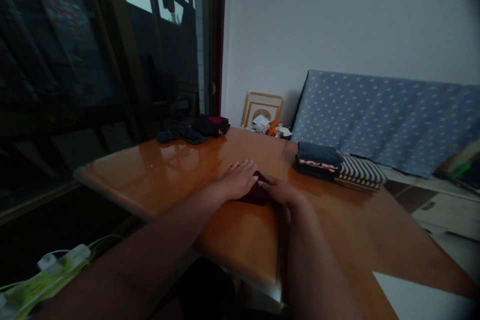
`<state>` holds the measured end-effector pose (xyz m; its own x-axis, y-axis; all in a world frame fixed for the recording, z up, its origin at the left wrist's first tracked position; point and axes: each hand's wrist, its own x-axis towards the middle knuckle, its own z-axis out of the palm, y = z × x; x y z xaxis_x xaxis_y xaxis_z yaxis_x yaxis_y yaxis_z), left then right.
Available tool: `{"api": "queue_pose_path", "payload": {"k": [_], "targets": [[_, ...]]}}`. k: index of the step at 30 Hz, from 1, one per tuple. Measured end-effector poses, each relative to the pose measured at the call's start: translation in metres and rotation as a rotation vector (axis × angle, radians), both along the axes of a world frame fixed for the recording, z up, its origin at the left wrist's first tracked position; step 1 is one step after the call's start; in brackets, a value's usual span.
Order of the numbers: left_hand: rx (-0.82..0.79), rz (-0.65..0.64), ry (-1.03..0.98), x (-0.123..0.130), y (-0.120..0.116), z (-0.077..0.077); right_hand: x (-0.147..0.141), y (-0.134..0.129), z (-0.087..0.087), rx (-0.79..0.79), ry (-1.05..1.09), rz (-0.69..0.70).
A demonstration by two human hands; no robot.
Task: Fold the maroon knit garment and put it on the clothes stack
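A small dark maroon folded cloth (pixel 257 197), perhaps a garment, lies on the wooden table (pixel 240 240) in front of me. My left hand (pixel 242 180) rests flat over its left and far part, fingers stretched out. From the right side, my right hand (pixel 275 190) touches the same cloth with its fingers extended across the edge. Both hands partly cover the cloth, so its full shape is hidden. To the right is a neat stack of folded clothes (pixel 318 154), with black-and-white striped folded clothing (pixel 360 170) beside it.
Dark crumpled clothes (pixel 210 126) lie at the table's far left. A white sheet (pixel 420 297) is at the near right. A power strip (pixel 56 275) with cables sits low on the left. Beyond the table are picture frames (pixel 262 102) and a blue dotted cover (pixel 375 115).
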<state>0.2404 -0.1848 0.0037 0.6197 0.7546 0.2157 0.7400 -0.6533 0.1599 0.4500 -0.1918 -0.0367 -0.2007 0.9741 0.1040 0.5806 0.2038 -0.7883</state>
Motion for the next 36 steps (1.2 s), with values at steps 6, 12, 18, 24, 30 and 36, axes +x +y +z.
{"api": "queue_pose_path", "payload": {"k": [6, 12, 18, 24, 30, 36], "targets": [[-0.048, -0.021, 0.074, -0.009, 0.001, -0.017, 0.003, 0.003, -0.002, -0.018, 0.009, 0.064], [-0.050, -0.017, 0.066, -0.005, -0.003, -0.015, 0.007, 0.000, 0.000, -0.024, 0.092, 0.085], [-0.039, -0.019, 0.068, -0.005, -0.004, -0.015, 0.004, 0.006, 0.004, 0.127, 0.208, -0.269], [0.013, -0.024, 0.059, -0.005, -0.004, -0.019, -0.025, 0.006, -0.006, 0.148, -0.083, -0.237], [0.003, -0.031, 0.036, -0.005, -0.003, -0.022, -0.032, 0.000, -0.009, 0.019, -0.163, -0.253], [0.021, -0.034, 0.019, -0.005, -0.002, -0.021, -0.034, -0.001, -0.001, -0.045, -0.218, -0.267]]}}
